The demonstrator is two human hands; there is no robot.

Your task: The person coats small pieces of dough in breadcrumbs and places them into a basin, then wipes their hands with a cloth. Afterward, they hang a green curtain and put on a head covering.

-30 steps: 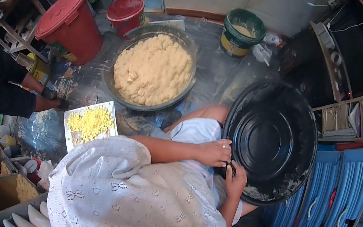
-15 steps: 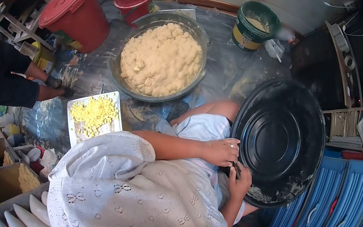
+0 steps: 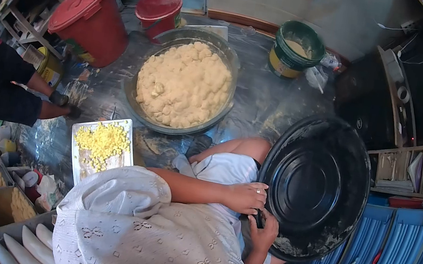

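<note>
A large black basin (image 3: 304,183) leans tilted beside my lap on the right, its inside facing me and pale residue along its lower edge. My left hand (image 3: 245,197), with a ring on one finger, has its fingers closed over the basin's near rim. Just below it, my right hand (image 3: 264,231) is closed around the same edge, at a dark part that looks like the basin's handle (image 3: 260,219). Some fingertips are hidden. Ahead of my legs stands a wide tub (image 3: 168,129) heaped with pale, lumpy dough (image 3: 183,85).
A tray (image 3: 126,158) of yellow cubes (image 3: 101,143) lies left of my knee. Farther off stand a red lidded bin (image 3: 97,24), a red bucket (image 3: 158,14) and a green bucket (image 3: 295,52). Another person's legs (image 3: 38,94) are at left; blue folders (image 3: 361,256) stand at right.
The whole scene has shifted slightly down in view as the camera moved. Both hands stay on the basin's rim, with the right hand's fingers slightly shifted.
</note>
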